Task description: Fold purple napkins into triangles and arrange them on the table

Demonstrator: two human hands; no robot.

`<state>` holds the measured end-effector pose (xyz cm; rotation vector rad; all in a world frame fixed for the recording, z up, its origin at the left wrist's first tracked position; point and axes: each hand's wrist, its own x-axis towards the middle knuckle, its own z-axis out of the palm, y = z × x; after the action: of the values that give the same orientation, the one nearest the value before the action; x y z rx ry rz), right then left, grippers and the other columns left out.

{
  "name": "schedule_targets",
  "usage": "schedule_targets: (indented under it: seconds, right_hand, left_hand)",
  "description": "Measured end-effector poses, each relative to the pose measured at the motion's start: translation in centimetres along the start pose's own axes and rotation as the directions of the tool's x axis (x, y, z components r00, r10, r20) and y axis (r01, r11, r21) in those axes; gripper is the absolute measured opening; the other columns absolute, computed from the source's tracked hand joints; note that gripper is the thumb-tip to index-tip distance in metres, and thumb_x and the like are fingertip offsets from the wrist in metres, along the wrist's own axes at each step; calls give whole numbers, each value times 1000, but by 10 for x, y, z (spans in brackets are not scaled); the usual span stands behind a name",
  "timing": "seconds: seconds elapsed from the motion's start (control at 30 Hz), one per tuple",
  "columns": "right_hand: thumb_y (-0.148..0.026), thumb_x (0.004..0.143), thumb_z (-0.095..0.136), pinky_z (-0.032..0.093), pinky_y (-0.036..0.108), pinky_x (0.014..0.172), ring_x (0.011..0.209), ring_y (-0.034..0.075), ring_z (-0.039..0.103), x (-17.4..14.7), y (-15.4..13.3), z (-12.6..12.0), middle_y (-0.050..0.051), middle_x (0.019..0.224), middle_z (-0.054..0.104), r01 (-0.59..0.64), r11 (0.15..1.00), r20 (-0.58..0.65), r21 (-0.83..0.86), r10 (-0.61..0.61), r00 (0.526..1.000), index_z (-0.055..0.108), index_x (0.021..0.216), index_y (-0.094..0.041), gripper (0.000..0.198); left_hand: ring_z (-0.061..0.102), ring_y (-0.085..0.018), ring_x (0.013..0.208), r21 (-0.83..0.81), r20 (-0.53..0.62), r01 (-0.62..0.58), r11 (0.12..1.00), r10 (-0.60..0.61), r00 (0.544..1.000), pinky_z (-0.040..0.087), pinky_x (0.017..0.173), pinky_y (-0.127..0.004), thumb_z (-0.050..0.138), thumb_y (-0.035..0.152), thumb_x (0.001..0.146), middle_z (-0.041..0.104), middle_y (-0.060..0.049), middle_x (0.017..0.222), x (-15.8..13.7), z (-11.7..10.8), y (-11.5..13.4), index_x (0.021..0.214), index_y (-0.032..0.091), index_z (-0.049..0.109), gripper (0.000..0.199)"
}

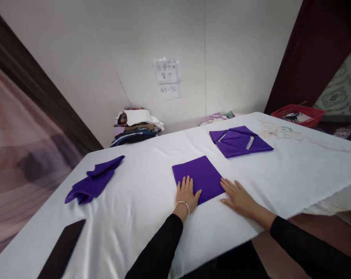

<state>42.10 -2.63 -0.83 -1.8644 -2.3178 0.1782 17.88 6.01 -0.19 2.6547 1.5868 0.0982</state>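
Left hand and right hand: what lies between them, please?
In the head view, the flat purple cloth lies between the left hand and the right hand.

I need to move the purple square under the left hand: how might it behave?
The square would likely droop if lifted by one corner, since it looks like cloth. It is probably light, lying thin and flat. Pushed, it might slide easily: the white cover looks smooth.

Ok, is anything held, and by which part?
Nothing is held: the left hand lies flat on the square purple cloth, the right hand at its right corner.
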Motion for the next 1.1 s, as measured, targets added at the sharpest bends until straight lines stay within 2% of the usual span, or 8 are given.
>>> schedule_targets:
  seconds: [0.13,0.23,0.33,0.4,0.5,0.7,0.93,1.1]
  right_hand:
    - [-62,86,26,9,49,108,135,25,17,7,-13,-11,11,146,25,-55,998,-63,-28,53,997,28,140,-16,71]
    - [-61,86,28,7,46,109,136,23,12,30,-53,-17,9,148,20,63,998,-86,30,-61,994,24,141,-17,71]
    - [-58,87,29,7,44,109,136,22,10,58,-92,-14,7,148,17,183,974,-11,136,-183,983,17,143,-19,70]
    - [-57,87,28,8,43,109,136,22,12,71,-100,-7,7,148,18,175,967,56,184,-188,981,15,143,-18,70]
    - [-58,87,24,9,43,109,136,22,14,76,-83,4,7,147,21,106,982,92,155,-121,988,21,142,-17,69]
    - [-64,85,23,12,47,108,135,24,18,55,-25,12,6,146,24,-14,1000,-22,-20,13,1000,27,140,-21,70]
    - [-62,86,21,14,47,108,135,23,18,48,-24,12,6,147,23,-30,997,-23,-65,29,999,27,140,-21,69]
    - [-64,85,20,12,48,108,135,24,15,50,-17,9,6,147,20,-40,998,62,-46,43,997,24,141,-21,70]
  left_hand:
    - [11,-24,136,-17,-12,-3,1000,2,1000,13,111,-44,9,59,85,22,-8,148,0,2,0,139,11,26,74]
    - [11,-24,136,-11,-13,-1,1000,1,1000,12,111,-44,11,57,86,21,-8,148,0,1,0,140,11,25,72]
    - [9,-24,137,15,30,-16,1000,16,999,11,111,-45,15,51,87,18,-8,148,-1,0,-1,140,12,23,67]
    - [8,-24,137,20,51,-20,1000,19,999,11,111,-45,16,48,87,17,-7,149,-1,-1,-1,141,13,22,64]
    - [9,-23,137,-11,33,0,1000,0,999,11,111,-44,14,52,86,18,-6,149,-2,0,-1,141,14,22,67]
    - [9,-23,137,-89,-9,6,996,-7,1000,9,111,-44,8,60,84,20,-8,148,-4,2,2,140,12,24,76]
    - [7,-24,137,-99,81,168,981,-160,984,7,111,-46,10,64,82,17,-6,149,23,-11,-34,140,13,23,79]
    - [5,-24,137,-87,47,235,968,-231,972,5,111,-48,8,63,82,15,-5,149,34,-9,-51,141,14,22,78]
